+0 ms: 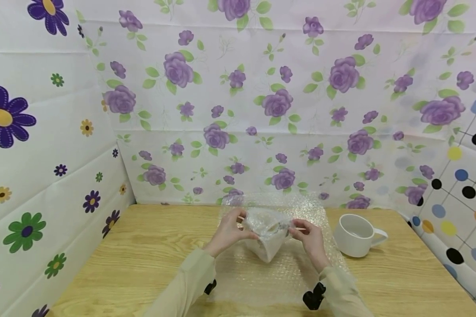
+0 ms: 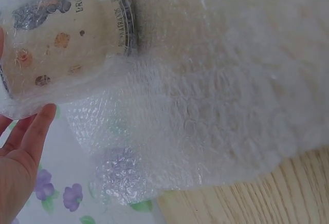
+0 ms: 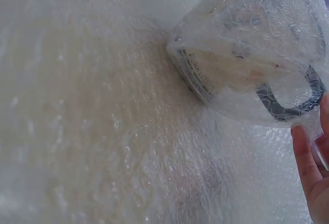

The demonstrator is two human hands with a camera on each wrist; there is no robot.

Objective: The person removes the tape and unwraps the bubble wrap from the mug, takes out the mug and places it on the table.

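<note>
A cream printed mug (image 2: pixel 67 41) with a dark rim lies inside a layer of bubble wrap (image 1: pixel 266 229); lettering and small round pictures show through the film. In the right wrist view its dark-edged handle (image 3: pixel 280 112) is visible under the plastic. My left hand (image 1: pixel 231 232) grips the left side of the wrapped mug, thumb toward me and fingers behind. On the other side, my right hand (image 1: pixel 311 241) pinches the wrapped mug near its handle. The wrap bunches into a downward point between the hands. Some fingertips are hidden behind the bundle.
More bubble wrap (image 1: pixel 307 204) spreads flat beneath and behind the hands, over the wooden table (image 1: pixel 154 246). To the right stands a plain white mug (image 1: pixel 353 237), upright, handle pointing right, close to the sheet's edge. Flowered cloth (image 1: pixel 222 110) hangs behind the table.
</note>
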